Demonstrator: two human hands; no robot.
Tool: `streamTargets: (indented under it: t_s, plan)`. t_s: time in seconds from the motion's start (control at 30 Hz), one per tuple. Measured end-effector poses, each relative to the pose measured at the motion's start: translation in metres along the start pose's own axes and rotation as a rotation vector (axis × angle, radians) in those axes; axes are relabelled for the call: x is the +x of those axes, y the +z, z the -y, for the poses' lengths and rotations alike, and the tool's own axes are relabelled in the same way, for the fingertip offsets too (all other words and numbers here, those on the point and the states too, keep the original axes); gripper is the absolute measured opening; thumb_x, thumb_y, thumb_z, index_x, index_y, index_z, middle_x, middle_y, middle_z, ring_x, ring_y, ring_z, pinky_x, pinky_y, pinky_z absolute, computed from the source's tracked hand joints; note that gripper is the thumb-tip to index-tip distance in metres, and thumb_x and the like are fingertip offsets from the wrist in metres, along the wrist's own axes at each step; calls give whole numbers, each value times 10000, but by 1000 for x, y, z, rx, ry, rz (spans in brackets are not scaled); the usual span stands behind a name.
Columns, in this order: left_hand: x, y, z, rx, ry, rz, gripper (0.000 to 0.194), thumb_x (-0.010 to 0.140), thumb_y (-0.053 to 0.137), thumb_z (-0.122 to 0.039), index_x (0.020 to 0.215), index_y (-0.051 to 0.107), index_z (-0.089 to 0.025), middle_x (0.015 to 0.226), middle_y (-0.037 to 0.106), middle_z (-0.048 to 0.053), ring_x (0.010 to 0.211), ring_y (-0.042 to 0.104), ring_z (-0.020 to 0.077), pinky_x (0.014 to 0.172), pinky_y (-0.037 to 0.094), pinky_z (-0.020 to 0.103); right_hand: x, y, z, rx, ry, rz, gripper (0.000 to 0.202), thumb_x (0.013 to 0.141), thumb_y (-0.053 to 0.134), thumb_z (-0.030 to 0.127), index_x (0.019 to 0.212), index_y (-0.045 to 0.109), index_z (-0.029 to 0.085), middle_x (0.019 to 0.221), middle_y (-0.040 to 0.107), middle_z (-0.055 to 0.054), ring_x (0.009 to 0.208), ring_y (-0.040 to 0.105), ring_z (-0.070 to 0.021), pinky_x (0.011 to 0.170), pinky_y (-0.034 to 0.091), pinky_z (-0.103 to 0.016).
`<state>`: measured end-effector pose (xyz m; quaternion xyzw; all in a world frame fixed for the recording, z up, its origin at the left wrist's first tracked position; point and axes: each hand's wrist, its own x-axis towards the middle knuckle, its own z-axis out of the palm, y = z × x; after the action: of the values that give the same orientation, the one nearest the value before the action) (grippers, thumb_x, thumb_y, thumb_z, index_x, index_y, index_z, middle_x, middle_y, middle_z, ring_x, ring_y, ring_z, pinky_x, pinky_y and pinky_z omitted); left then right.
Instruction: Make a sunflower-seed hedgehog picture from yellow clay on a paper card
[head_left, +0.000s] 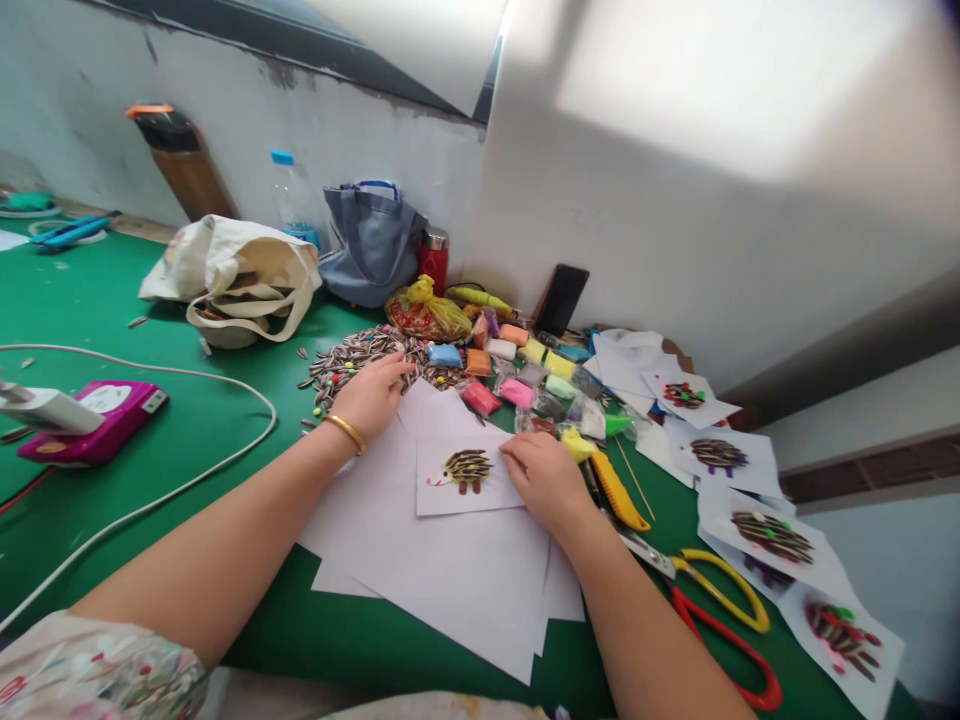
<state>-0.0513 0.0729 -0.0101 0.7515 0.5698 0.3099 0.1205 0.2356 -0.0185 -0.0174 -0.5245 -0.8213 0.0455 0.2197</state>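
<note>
A small white card [430, 495] with a hedgehog made of seeds and clay [466, 470] lies on a stack of white paper [465, 590]. My right hand [551, 480] is at its right edge, the fingers closed on it. My left hand [375, 395], with a gold bangle [345, 434] at the wrist, reaches over the near side of a heap of striped sunflower seeds [337, 365]. Its fingers are stretched forward, and I see nothing held in them. Small colored beads are mixed among the seeds. Bags of colored clay [517, 392] lie to the right of the heap.
Scissors [679, 565] and a yellow cutter [619, 490] lie by my right forearm. Finished hedgehog cards [772, 535] line the right edge. At left are a purple power adapter [112, 440] and white cable [255, 455]. Bags [367, 245] and a phone [562, 300] stand behind.
</note>
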Motion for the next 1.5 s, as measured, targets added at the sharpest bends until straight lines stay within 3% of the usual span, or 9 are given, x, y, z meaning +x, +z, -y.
streamTargets:
  t_s: [0.17,0.23,0.3,0.5,0.87,1.1,1.5]
  plan:
    - [7,-6,5,-449,-206,-313,332,887,474,-371,1063,666,-166,998,713,75,923,649,186,872,501,317,0,0,0,-6,2,16,184,904,535,183,943,711,223,966,717,-64,934,607,-214,866,453,-351]
    - [9,-11,7,-478,-267,-364,331,873,491,-433,947,675,-168,874,699,56,799,634,172,766,508,294,0,0,0,-11,0,28,186,903,534,179,939,710,227,961,718,-61,927,608,-209,863,452,-347]
    - [9,-16,7,-361,-273,-364,317,854,514,-445,828,675,-173,791,666,45,754,605,176,736,491,300,0,1,0,-19,1,35,183,899,537,175,934,709,228,959,718,-56,927,607,-205,864,450,-341]
    - [6,-22,5,130,-36,-87,186,786,596,-343,760,727,-213,827,630,62,873,573,231,822,447,341,1,0,0,-18,-1,34,185,896,535,171,931,708,227,954,717,-56,924,605,-207,859,448,-337]
    - [-19,2,-39,49,207,390,196,801,639,-329,930,742,-224,923,647,52,905,597,210,843,445,319,1,-1,0,-18,24,57,190,863,550,137,908,712,226,942,714,-50,915,606,-207,852,446,-338]
    - [-23,5,-41,130,260,489,225,805,650,-270,1003,742,-219,969,637,79,932,593,224,858,446,321,0,1,0,-48,39,74,158,867,581,187,939,717,224,924,690,-60,924,587,-212,864,436,-334]
    - [-25,9,-42,121,305,470,194,815,645,-229,982,743,-220,942,639,72,929,597,215,866,447,324,0,1,2,-62,35,65,181,892,545,198,966,709,212,933,681,-62,923,578,-213,844,414,-334]
